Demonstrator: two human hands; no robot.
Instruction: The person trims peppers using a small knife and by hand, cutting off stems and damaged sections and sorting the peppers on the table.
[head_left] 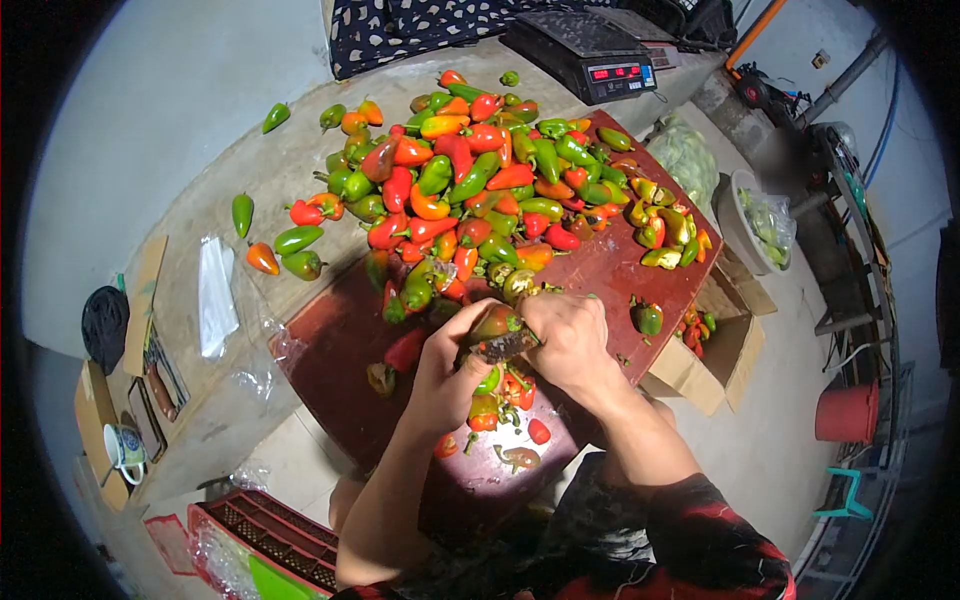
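My left hand (447,375) is wrapped round a dark green and brownish pepper (496,322), whose lower side looks dark and spoiled. Against the right end of that pepper, my right hand (568,335) is closed; what it grips is hidden by the fingers. Beyond both hands, a big heap of red, green and orange peppers (455,180) covers the far part of the red table (640,290). Cut pepper pieces (515,390) and scraps lie just below my hands.
A digital scale (590,60) stands at the back. Right of the table are an open cardboard box (710,380) with peppers, a white tub (745,220) and a red bucket (846,412). A red crate (270,535) is at lower left.
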